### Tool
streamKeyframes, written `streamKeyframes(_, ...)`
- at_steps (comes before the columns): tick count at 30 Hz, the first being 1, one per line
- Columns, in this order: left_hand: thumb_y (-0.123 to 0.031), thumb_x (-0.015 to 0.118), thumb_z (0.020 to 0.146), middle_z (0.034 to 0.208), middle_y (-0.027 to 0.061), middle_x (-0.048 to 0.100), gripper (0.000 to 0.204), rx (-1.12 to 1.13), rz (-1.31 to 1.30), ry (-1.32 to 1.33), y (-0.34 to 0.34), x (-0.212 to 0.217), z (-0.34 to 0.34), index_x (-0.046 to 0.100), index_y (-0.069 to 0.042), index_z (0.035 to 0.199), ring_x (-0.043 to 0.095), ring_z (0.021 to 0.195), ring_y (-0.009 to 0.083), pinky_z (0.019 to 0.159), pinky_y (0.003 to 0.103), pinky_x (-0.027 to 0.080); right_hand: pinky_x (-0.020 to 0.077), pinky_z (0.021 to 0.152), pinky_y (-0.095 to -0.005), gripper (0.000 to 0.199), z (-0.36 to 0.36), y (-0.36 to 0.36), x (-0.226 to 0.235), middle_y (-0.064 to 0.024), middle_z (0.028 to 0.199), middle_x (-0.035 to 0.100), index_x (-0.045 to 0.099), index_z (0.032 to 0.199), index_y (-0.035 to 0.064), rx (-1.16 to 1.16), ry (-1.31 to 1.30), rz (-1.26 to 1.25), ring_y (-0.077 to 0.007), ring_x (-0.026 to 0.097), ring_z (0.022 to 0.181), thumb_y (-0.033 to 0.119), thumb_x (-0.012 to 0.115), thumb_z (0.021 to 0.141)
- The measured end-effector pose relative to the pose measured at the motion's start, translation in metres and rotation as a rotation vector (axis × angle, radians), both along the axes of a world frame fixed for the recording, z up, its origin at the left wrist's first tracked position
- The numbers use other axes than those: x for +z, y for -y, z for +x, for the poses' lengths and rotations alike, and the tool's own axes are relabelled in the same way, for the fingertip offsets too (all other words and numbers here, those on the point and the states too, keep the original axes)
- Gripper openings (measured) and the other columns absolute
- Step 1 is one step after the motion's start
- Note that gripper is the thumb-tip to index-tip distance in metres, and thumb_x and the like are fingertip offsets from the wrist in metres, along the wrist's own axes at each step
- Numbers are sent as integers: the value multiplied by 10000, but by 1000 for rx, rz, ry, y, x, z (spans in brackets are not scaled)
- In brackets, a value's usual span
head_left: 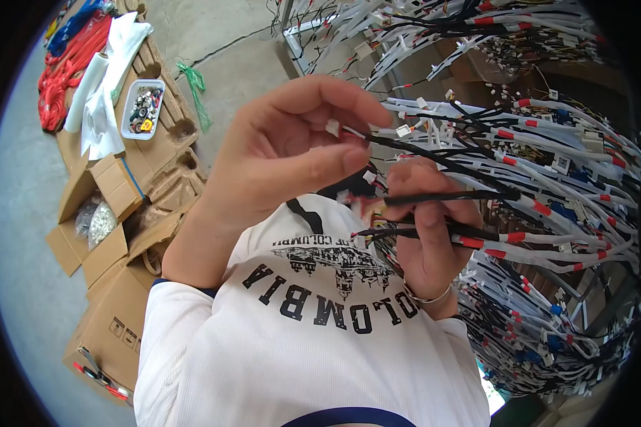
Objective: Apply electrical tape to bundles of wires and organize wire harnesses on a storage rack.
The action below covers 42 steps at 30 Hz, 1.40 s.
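Observation:
My right hand (434,235) is closed around black-sleeved branches of a wire harness (477,196), thumb and fingers pinching them in front of my chest. Coloured wire ends, blurred, stick out past its fingertips. Another black branch (413,148) of the harness slants up to the left, ending in a small white connector (333,128). That connector lies between the curved fingers and thumb of my left hand (285,142), which are spread apart around it; no firm grip shows. White-sleeved parts of the harness with red tape bands run off to the right.
Many hanging harnesses (548,142) crowd the right side, near a metal frame (292,46). At left, cardboard (149,156) carries a white tub (127,117) of small parts. An open box (85,192) holds bagged white pieces. Red bundles (64,85) and green plastic (194,89) lie beyond.

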<state>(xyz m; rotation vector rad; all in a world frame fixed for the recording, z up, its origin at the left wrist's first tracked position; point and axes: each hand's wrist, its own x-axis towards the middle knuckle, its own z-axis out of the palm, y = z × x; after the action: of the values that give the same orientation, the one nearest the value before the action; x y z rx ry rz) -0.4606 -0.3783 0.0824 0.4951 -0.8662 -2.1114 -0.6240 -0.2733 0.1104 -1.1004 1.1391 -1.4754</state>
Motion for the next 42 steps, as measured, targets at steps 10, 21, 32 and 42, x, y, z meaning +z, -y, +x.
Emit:
streamKeyframes(10, 48, 671, 702, 1055, 181, 604, 446, 6, -47, -42, -21, -10, 20, 534, 85, 1125, 623, 944, 246, 815, 347, 492, 460, 623, -229, 571, 8, 16, 0, -64, 890, 601, 478, 1284, -12, -3, 61, 118, -89, 551, 700, 130, 753, 804)
streamKeyframes(21, 88, 631, 822, 929, 205, 659, 215, 55, -388, 183, -25, -8, 34, 621, 118, 1034, 669, 919, 290, 784, 362, 546, 433, 677, -238, 229, 5, 27, 4, -82, 913, 599, 667, 1016, -1, 75, -186, 90, -125, 544, 768, 38, 724, 797)
streamKeyframes(32, 74, 747, 717, 954, 155, 617, 230, 162, -128, -99, -30, -19, 18, 629, 39, 911, 627, 899, 258, 779, 347, 519, 425, 650, -239, 129, 11, 24, 5, -79, 839, 607, 646, 866, 0, -33, -11, 152, -111, 535, 741, 76, 737, 814)
streamKeyframes(42, 147, 699, 676, 928, 149, 618, 241, 181, -201, -95, -27, -14, 17, 664, 13, 874, 628, 885, 240, 775, 324, 529, 430, 691, -275, 166, 11, 23, 3, -80, 835, 609, 650, 876, 3, 1, -45, 71, -141, 539, 746, 97, 760, 793)
